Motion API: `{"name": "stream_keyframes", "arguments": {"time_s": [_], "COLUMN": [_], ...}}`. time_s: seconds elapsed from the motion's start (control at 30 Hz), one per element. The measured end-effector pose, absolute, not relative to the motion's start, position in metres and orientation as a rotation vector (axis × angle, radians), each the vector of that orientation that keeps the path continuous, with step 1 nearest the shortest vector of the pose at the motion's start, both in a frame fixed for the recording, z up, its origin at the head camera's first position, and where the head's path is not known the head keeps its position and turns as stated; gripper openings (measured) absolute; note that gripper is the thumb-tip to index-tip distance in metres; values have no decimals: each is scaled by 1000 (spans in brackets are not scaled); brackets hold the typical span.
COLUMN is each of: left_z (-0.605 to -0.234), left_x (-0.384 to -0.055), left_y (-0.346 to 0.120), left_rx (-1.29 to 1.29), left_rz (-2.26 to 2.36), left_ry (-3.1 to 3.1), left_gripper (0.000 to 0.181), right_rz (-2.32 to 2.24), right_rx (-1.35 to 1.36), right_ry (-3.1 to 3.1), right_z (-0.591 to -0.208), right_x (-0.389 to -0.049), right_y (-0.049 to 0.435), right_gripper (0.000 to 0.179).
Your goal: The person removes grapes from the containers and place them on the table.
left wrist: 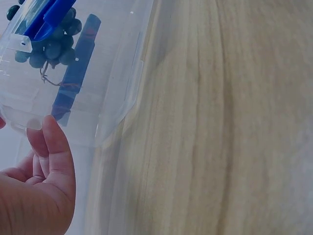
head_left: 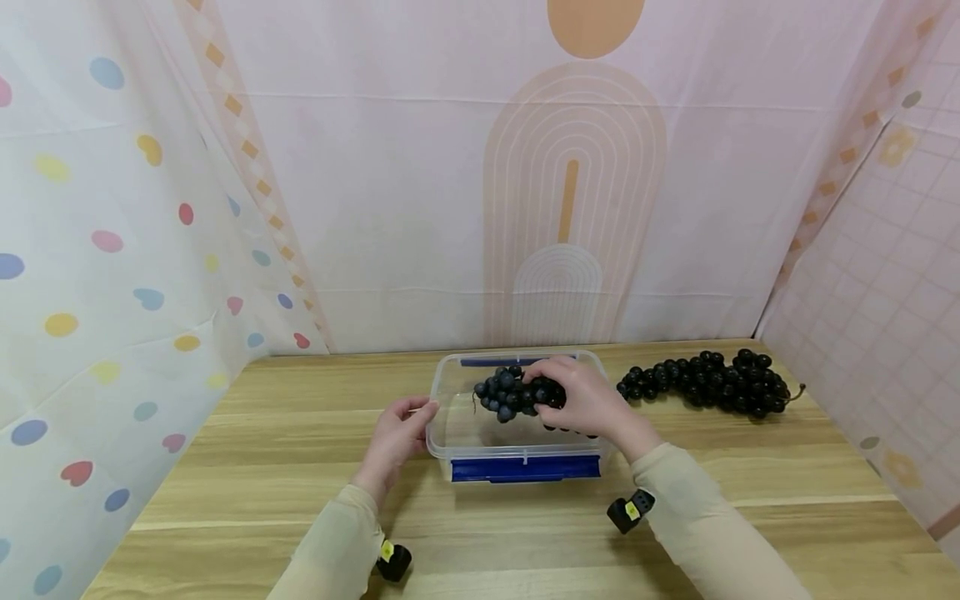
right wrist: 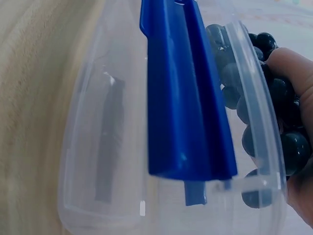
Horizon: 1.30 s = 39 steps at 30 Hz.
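Note:
A clear plastic container (head_left: 468, 452) with blue clips stands on the table. At its left side, my left hand (head_left: 393, 437) pinches the rim; the left wrist view shows the fingers (left wrist: 57, 152) bent against the edge. Over the open top, my right hand (head_left: 588, 402) grips a bunch of dark grapes (head_left: 501, 393) from above, its thin stem end pointing left. In the right wrist view the grapes (right wrist: 296, 152) show beside and through the container wall, behind a blue clip (right wrist: 188, 98). Whether the bunch touches the container's bottom I cannot tell.
A longer bunch of dark grapes (head_left: 708, 383) lies to the right of the container, its stem pointing right. The wooden table (head_left: 510, 542) ends at a patterned cloth (head_left: 405, 208) behind and at both sides.

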State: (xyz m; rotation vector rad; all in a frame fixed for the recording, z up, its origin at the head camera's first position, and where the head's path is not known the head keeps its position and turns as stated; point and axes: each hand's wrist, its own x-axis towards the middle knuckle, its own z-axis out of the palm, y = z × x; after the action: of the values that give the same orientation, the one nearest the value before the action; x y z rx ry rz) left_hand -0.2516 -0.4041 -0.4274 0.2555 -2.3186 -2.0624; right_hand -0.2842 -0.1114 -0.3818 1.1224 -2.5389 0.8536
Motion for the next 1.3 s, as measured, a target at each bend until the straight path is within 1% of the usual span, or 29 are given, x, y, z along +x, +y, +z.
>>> {"name": "stream_keyframes", "arguments": {"time_s": [0.3,1.3], "left_z": [-428,-428], "left_x": [-253,-253], "left_y": [-403,-405], "left_rx": [260,240], "left_rz": [-2067,-2065], "left_ry": [-2302,-2323], "left_gripper": [36,37], "right_rz": [801,719], "right_rx": [1097,1076], "right_ry": [-2506,-2359], "right_z": [-372,-361], "right_x": [-279,-268], "right_y": [-101,-56], "right_gripper": [36,40]}}
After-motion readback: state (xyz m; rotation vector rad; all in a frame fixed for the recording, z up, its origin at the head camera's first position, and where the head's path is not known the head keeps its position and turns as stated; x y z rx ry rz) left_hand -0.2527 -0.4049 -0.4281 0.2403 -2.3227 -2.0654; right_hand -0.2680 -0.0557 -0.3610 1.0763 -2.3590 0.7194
